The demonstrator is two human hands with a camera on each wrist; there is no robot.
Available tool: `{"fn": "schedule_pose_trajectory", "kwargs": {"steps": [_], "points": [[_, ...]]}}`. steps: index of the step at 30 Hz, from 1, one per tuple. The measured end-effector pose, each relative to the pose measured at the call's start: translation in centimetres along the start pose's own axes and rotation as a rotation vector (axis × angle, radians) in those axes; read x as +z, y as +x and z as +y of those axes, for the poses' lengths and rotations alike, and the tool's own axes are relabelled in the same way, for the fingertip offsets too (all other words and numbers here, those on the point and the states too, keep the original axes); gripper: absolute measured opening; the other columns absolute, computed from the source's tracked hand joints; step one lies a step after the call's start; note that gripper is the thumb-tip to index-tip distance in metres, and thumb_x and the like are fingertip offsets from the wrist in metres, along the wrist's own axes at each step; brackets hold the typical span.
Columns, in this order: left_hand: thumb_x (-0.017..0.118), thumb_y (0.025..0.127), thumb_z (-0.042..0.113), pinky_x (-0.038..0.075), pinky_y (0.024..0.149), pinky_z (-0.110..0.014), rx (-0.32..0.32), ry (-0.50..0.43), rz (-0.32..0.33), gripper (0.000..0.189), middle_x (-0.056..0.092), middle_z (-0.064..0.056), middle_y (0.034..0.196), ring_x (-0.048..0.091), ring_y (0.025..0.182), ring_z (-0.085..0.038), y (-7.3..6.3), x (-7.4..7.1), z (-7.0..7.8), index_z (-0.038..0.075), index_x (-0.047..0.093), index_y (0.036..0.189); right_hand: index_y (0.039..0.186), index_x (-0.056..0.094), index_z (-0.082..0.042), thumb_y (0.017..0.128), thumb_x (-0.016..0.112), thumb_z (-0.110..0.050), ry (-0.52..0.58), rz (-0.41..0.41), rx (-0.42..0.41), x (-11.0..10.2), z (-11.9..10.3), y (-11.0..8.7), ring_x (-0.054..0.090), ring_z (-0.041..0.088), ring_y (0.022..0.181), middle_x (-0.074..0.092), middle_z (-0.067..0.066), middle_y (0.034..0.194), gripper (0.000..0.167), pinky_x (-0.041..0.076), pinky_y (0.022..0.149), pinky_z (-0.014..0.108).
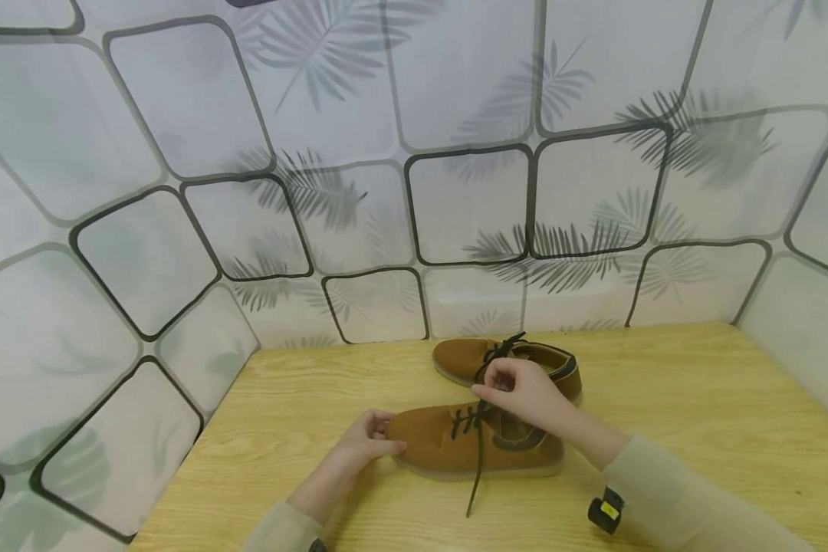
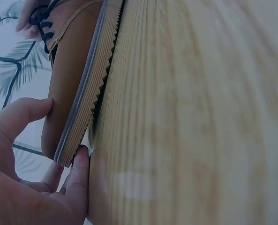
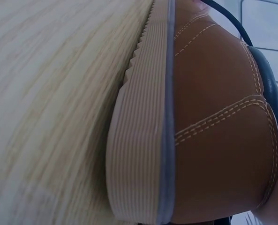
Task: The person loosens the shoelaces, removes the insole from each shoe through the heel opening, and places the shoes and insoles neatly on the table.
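Note:
A brown leather shoe (image 1: 424, 441) lies sole-down on the table, toe to the left, with a pale ridged sole (image 3: 139, 154). My left hand (image 1: 362, 445) grips its toe; in the left wrist view the thumb (image 2: 28, 115) presses the upper and a fingertip (image 2: 82, 157) touches the sole's edge. Above the shoe's opening, my right hand (image 1: 527, 391) pinches a dark shoelace between thumb and curled fingers. The other end of the lace (image 1: 480, 460) hangs over the near side onto the table. Most of the right hand is hidden in the right wrist view.
A second brown shoe (image 1: 458, 359) stands just behind, toe also left, its black laces (image 1: 504, 349) tied in a bow or knot. The wood-grain table (image 1: 697, 429) meets patterned cloth walls (image 1: 469, 207) at the back and sides.

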State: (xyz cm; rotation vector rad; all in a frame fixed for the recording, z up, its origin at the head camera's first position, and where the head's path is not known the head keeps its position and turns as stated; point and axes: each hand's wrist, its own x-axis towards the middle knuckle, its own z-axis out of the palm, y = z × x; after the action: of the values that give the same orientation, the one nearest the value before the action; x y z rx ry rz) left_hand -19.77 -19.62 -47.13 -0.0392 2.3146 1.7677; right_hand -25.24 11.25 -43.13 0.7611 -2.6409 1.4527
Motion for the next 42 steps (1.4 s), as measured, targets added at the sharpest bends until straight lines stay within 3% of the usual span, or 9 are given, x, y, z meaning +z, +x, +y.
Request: {"fn": "schedule_pose_trajectory", "kwargs": {"steps": [9, 20, 32, 38, 42], "points": [[0.078, 0.085, 0.003, 0.046, 0.089, -0.027, 0.011, 0.008, 0.005, 0.061, 0.059, -0.013, 0.121, 0.057, 0.105, -0.02, 0.1, 0.0, -0.2, -0.006, 0.051, 0.139, 0.078, 0.061, -0.016, 0.093, 0.083, -0.03, -0.08, -0.033, -0.046, 0.1, -0.1, -0.1, 0.046, 0.006, 0.066, 0.054, -0.006, 0.073, 0.029, 0.041, 0.063, 0.023], [0.078, 0.085, 0.004, 0.045, 0.089, -0.028, 0.01, 0.012, 0.008, 0.062, 0.058, -0.013, 0.121, 0.057, 0.105, -0.021, 0.1, 0.0, -0.3, -0.005, 0.051, 0.14, 0.076, 0.062, -0.016, 0.095, 0.081, -0.025, -0.075, -0.047, -0.063, 0.1, 0.6, 0.1, 0.046, 0.005, 0.067, 0.055, -0.007, 0.073, 0.028, 0.042, 0.064, 0.023], [0.079, 0.085, 0.005, 0.045, 0.089, -0.028, 0.004, 0.017, 0.013, 0.062, 0.056, -0.013, 0.122, 0.055, 0.106, -0.022, 0.0, 0.0, -0.2, -0.005, 0.052, 0.14, 0.087, 0.067, -0.006, 0.102, 0.072, -0.022, 0.084, 0.055, 0.05, -0.3, 0.7, 0.3, 0.045, 0.008, 0.066, 0.06, -0.002, 0.078, 0.022, 0.041, 0.063, 0.026], [0.078, 0.086, 0.005, 0.045, 0.089, -0.028, 0.004, 0.014, 0.006, 0.061, 0.056, -0.013, 0.122, 0.056, 0.106, -0.022, 0.0, 0.0, -0.2, -0.005, 0.051, 0.14, 0.093, 0.063, 0.005, 0.106, 0.066, -0.025, 0.208, 0.083, 0.123, -0.6, 0.7, 0.4, 0.041, 0.01, 0.065, 0.049, -0.001, 0.074, 0.033, 0.039, 0.062, 0.028], [0.078, 0.086, 0.005, 0.045, 0.089, -0.028, 0.005, 0.013, 0.0, 0.061, 0.057, -0.013, 0.123, 0.056, 0.106, -0.022, 0.1, 0.0, -0.3, -0.004, 0.051, 0.14, 0.094, 0.059, 0.006, 0.108, 0.063, -0.027, 0.311, 0.096, 0.188, -0.8, 0.4, 0.4, 0.04, 0.011, 0.064, 0.045, -0.001, 0.071, 0.036, 0.036, 0.06, 0.028]]}}
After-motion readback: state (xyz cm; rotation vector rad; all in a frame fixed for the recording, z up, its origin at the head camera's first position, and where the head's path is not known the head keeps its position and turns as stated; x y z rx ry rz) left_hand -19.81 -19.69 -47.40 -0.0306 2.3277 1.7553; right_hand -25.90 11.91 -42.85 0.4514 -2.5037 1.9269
